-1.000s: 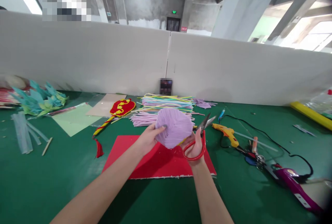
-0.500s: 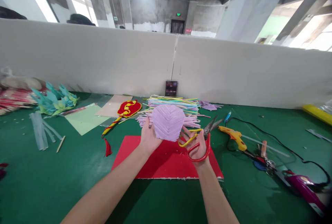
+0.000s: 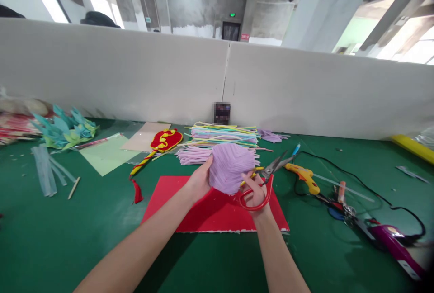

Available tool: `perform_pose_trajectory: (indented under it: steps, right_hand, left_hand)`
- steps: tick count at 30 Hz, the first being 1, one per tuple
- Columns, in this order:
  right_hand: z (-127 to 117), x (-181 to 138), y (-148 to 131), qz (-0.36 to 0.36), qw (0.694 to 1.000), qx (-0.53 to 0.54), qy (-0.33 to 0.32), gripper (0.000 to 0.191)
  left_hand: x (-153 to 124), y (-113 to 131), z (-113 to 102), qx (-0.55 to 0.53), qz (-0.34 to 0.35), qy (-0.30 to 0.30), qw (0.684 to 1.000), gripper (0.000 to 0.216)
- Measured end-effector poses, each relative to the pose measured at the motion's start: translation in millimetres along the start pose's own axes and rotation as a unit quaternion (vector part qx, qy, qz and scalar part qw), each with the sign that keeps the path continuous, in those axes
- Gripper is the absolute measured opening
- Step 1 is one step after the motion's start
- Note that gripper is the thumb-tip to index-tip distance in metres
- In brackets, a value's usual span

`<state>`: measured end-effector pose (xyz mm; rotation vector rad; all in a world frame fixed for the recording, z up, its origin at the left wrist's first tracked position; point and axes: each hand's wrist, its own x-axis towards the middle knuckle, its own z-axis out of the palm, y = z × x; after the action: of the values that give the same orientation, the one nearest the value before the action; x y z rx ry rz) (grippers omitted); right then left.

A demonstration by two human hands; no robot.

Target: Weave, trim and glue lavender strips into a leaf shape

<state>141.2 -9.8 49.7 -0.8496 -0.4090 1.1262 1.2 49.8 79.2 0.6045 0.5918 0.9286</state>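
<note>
My left hand [image 3: 200,182] pinches the left edge of a lavender piece [image 3: 230,168] of ridged chenille stems laid side by side, roughly fan-shaped. The piece is tilted and held above a red board [image 3: 203,218]. My right hand [image 3: 256,193] has scissors [image 3: 270,169] hooked on it, with one red and one yellow handle loop. Their blades are parted and point up and away to the right. Fingertips of the same hand touch the lower right edge of the lavender piece. Behind it lie bundled lavender chenille stems [image 3: 193,155], partly hidden.
Left of the board lies a red and yellow fan [image 3: 166,140] with a tassel [image 3: 137,192]. Farther left are green paper [image 3: 105,155], clear glue sticks [image 3: 44,171] and a teal leafy piece [image 3: 66,125]. A yellow glue gun [image 3: 305,177] and a purple tool [image 3: 395,243] with a cord lie right.
The lavender piece has shifted right and turned clockwise, tilting. My right fingers have come onto its lower right edge, with the scissors still in that hand.
</note>
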Motion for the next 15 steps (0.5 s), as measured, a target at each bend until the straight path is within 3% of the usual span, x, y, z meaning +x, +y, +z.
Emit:
perform_pose_trajectory:
  steps: [2, 5, 7, 11, 15]
  right_hand:
    - [-4, 3, 1, -0.025, 0.999, -0.026, 0.017, 0.033]
    - [-8, 7, -1, -0.043, 0.998, -0.032, 0.041, 0.037]
    - [-6, 6, -2, -0.057, 0.997, -0.036, 0.044, 0.037]
    - [8, -10, -2, -0.037, 0.996, -0.020, -0.072, 0.027]
    - [22, -27, -6, -0.005, 0.986, -0.016, -0.166, 0.023]
  left_hand:
    - [1, -2, -4, 0.079, 0.062, 0.031, 0.994, 0.040]
    - [-1, -5, -6, 0.203, 0.199, 0.097, 0.954, 0.049]
    - [-6, -10, 0, 0.256, 0.236, 0.088, 0.933, 0.055]
    - [-21, -22, 22, 0.212, 0.158, 0.053, 0.963, 0.061]
    - [-28, -11, 30, 0.148, 0.030, 0.063, 0.987, 0.026]
